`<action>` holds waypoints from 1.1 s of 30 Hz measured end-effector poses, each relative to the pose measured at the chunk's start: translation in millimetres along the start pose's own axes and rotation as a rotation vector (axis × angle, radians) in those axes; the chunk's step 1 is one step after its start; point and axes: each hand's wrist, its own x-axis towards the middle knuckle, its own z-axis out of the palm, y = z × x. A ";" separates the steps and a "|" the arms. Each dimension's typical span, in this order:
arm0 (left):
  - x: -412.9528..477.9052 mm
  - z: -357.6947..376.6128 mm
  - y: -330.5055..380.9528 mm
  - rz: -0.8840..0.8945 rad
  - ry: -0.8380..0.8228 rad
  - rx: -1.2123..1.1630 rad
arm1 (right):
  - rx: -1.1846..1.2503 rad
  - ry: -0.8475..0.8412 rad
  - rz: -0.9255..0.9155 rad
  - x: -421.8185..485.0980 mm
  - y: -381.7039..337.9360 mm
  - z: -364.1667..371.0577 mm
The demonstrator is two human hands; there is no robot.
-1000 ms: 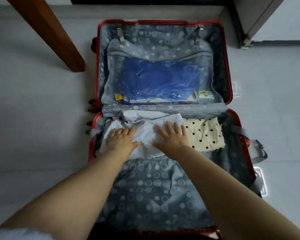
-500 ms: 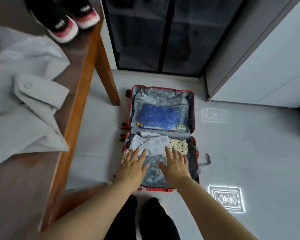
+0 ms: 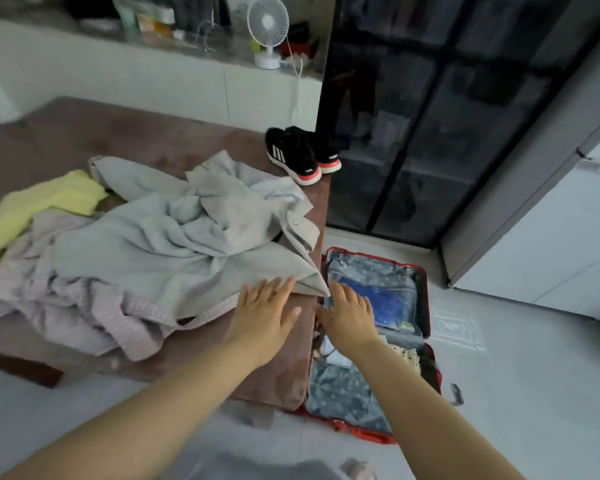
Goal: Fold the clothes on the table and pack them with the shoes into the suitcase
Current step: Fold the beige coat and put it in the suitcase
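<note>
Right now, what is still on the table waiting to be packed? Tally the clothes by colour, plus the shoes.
Grey garment: 1
Pink checked garment: 1
Yellow garment: 1
Black shoes: 2
Total: 5, as far as the heaped pile lets me tell.

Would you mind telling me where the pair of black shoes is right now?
In the head view, the black shoes stand at the far right corner of the table, just beyond the grey garment and beside the dark glass cabinet.

Soft matt cloth shirt (image 3: 174, 247) on a brown wooden table (image 3: 136, 133).
</note>
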 end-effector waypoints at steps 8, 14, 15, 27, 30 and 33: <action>-42.2 -40.2 -120.2 -0.175 0.072 0.058 | 0.043 -0.022 -0.080 -5.6 -113.6 20.6; -47.7 -31.2 -145.6 -0.265 0.032 0.009 | 0.062 -0.071 -0.151 15.3 -135.0 26.6; -47.6 -31.4 -151.3 -0.282 0.033 0.015 | 0.062 -0.084 -0.167 20.7 -138.1 26.2; -28.9 -50.0 -222.9 -0.357 0.053 0.048 | 0.076 -0.159 -0.323 74.9 -195.1 42.7; -13.5 -61.0 -249.1 -0.285 0.088 0.048 | 0.020 -0.118 -0.331 96.6 -213.0 46.2; 5.7 -77.1 -285.3 -0.258 0.120 0.057 | 0.036 -0.051 -0.254 115.6 -232.9 45.2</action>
